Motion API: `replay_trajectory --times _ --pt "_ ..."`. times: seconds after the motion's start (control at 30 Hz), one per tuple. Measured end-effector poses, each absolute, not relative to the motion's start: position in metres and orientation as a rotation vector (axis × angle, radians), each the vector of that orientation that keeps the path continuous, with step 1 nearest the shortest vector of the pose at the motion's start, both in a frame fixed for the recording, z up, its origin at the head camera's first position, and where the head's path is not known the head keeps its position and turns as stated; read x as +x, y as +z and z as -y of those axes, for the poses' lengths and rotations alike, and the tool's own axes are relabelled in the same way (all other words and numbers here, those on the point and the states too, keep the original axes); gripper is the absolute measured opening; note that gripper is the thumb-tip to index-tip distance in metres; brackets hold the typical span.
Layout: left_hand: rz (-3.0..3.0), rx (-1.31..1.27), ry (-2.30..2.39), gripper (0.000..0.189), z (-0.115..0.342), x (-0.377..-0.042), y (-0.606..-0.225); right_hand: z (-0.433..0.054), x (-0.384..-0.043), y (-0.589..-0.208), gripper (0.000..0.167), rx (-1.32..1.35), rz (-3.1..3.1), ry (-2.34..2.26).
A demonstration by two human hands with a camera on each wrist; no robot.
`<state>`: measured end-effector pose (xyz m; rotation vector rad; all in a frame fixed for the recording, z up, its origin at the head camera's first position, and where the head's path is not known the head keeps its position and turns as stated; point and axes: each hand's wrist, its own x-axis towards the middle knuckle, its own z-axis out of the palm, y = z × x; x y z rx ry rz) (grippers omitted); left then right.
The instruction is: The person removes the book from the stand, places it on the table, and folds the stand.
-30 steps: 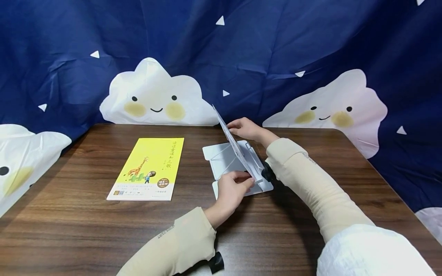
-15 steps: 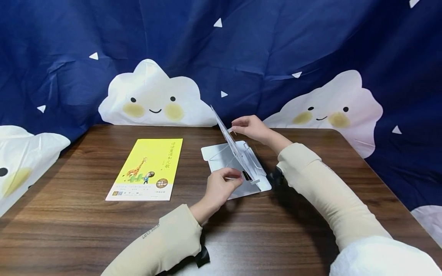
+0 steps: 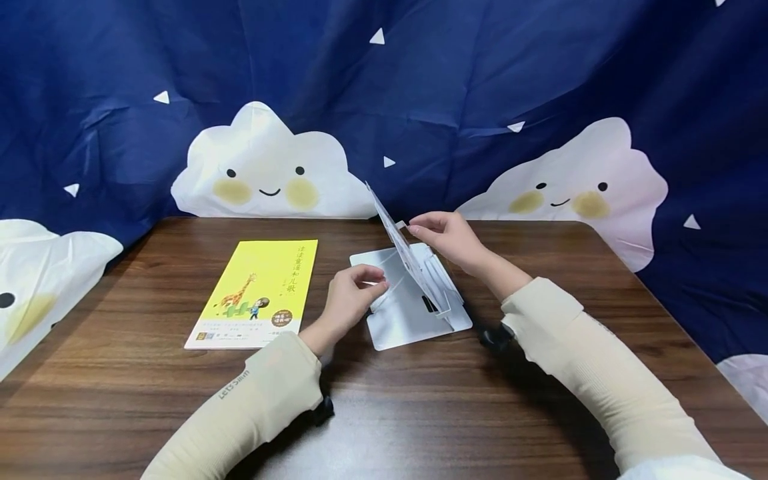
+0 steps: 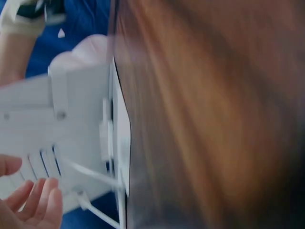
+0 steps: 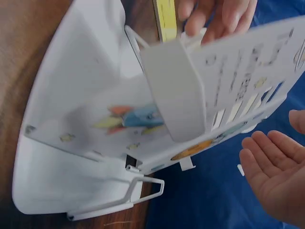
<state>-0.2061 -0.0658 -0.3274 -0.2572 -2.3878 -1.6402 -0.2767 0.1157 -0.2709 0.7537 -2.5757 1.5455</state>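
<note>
Slanting up-left lengthwise, white stand panel [image 3: 409, 255], printed face [image 5: 228, 62] rightward

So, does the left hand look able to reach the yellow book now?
Probably yes: the left hand seems to hold nothing, and nothing visible stands between it and the yellow book.

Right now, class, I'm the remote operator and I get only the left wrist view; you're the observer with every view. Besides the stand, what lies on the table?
Observer: A yellow book lies to the left of the white stand, as the head view shows.
Operator: And the face of the stand that's turned away from me, is it plain?
Observer: No. In the right wrist view, that face of the panel carries printed characters, too blurred to read, and an orange shape.
</note>
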Motion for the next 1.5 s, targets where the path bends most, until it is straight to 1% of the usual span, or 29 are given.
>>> replay_trajectory --times 0.2,0.47,0.53,0.7,0.8,0.97,1.23,1.5 --pt "2.530 -0.268 -1.579 0.033 0.080 -0.220 -0.329 -0.119 -0.264 -0.270 0.028 0.758 2.540 1.530" --pt "2.632 -0.332 -1.344 0.051 0.093 -0.234 -0.331 -0.121 -0.246 -0.277 0.026 0.810 2.465 1.539" --pt "2.670 -0.354 -1.296 0.060 0.094 -0.238 -0.333 -0.122 -0.241 -0.281 0.024 0.814 2.432 1.525" --pt "2.780 -0.427 -1.226 0.089 0.095 -0.247 -0.336 -0.124 -0.229 -0.291 0.022 0.818 2.393 1.513" --pt "2.826 -0.468 -1.220 0.098 0.095 -0.249 -0.337 -0.126 -0.224 -0.296 0.022 0.827 2.413 1.518" --pt "2.914 -0.524 -1.135 0.101 0.093 -0.252 -0.341 -0.128 -0.217 -0.303 0.022 0.849 2.444 1.520" --pt "3.001 -0.563 -1.029 0.094 0.091 -0.256 -0.348 -0.128 -0.207 -0.308 0.021 0.820 2.423 1.555" --pt "2.990 -0.620 -0.986 0.087 0.088 -0.256 -0.350 -0.134 -0.202 -0.318 0.025 0.907 2.333 1.562"
